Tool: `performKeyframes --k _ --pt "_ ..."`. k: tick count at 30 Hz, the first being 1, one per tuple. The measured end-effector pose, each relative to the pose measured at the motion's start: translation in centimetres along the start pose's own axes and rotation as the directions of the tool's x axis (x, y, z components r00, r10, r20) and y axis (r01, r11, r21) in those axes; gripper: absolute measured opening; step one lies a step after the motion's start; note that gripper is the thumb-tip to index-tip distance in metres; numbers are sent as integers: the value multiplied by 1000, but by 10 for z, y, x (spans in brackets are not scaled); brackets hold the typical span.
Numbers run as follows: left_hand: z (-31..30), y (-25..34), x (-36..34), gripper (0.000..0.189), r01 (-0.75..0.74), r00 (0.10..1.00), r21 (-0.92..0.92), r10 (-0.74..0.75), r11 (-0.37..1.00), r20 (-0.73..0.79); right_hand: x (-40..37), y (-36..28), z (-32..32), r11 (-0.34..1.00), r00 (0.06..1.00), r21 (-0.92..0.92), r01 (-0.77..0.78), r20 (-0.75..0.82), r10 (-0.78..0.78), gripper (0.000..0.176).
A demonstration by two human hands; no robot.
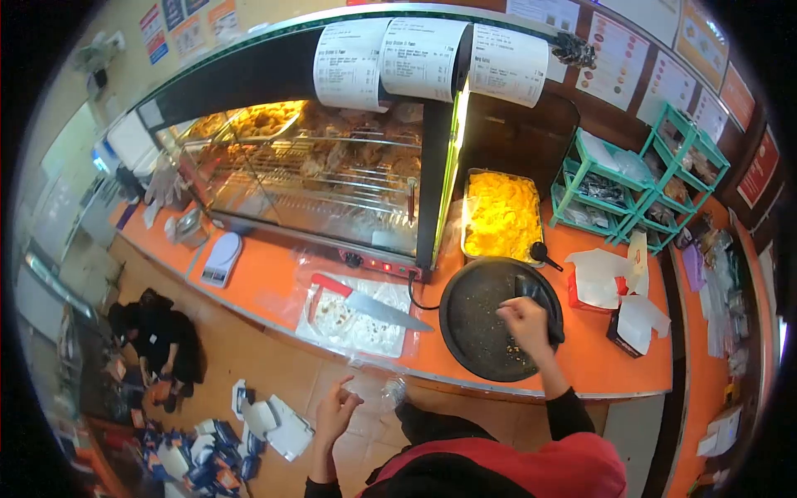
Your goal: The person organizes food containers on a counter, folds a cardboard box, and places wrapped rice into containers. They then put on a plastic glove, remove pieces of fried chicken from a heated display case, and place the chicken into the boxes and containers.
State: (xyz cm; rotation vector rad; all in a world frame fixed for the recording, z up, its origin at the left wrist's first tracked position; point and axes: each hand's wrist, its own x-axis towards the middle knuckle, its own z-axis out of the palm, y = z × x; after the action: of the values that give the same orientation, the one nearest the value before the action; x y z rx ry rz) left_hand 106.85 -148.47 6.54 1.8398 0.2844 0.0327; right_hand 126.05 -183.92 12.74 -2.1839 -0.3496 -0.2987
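Observation:
My right hand (pixel 525 322) is over a round black tray (pixel 475 315) on the orange counter, its fingers pressed together; what they hold, if anything, is too small to make out. Crumbs and small bits lie on the tray, and a black object (pixel 548 305) rests at its right side. My left hand (pixel 338 408) hangs in front of the counter's edge, fingers apart and holding nothing. A knife with a red handle (pixel 382 311) lies on a white plastic-covered board (pixel 353 332) left of the tray.
Behind stand a glass food warmer (pixel 307 183), a tray of yellow food (pixel 502 216) with a black scoop (pixel 541 253), and green racks (pixel 614 187). Open boxes (pixel 596 278) are at right, a scale (pixel 222 259) at left. A person (pixel 162 344) crouches near boxes (pixel 199 452) on the floor.

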Motion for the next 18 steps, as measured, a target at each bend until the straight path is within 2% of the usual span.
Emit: performKeyframes --k 1,2,3,4,5,7,8,10,11,14,15,18 --pt "-3 4 9 37 5 1000 52 -5 999 10 1 -17 26 993 991 108 -52 126 39 20" --pt "-6 9 18 37 9 1000 103 -11 995 16 4 -46 45 981 954 193 -17 297 -42 29" --pt "-9 17 26 37 -2 999 145 -3 989 32 2 -48 71 942 878 335 -31 460 -134 45" --pt "-13 28 33 37 -12 999 186 4 983 44 3 -63 92 957 754 287 29 623 -210 60" --pt "-18 35 40 36 -18 999 224 6 974 54 3 -76 115 918 689 391 59 650 -321 68" --pt "-32 39 53 37 3 996 265 -25 964 82 1 -113 138 873 727 488 -2 600 -333 58" --pt "-39 38 62 38 8 995 284 -36 959 95 8 -112 152 889 702 457 -31 643 -306 53" --pt "-51 28 75 39 1 992 208 -28 978 125 27 -107 178 917 646 390 -81 721 -250 44" --pt "-57 24 82 40 0 990 171 -24 985 139 33 -107 184 913 647 393 -112 726 -234 37" --pt "-60 23 94 41 8 993 181 -29 983 115 43 -87 214 879 708 469 84 593 -384 36" --pt "-61 28 98 41 27 992 190 -50 982 118 44 -90 212 885 719 458 77 589 -368 35" --pt "-66 13 111 40 42 972 64 -56 997 227 48 -99 198 918 734 396 35 613 -293 34"
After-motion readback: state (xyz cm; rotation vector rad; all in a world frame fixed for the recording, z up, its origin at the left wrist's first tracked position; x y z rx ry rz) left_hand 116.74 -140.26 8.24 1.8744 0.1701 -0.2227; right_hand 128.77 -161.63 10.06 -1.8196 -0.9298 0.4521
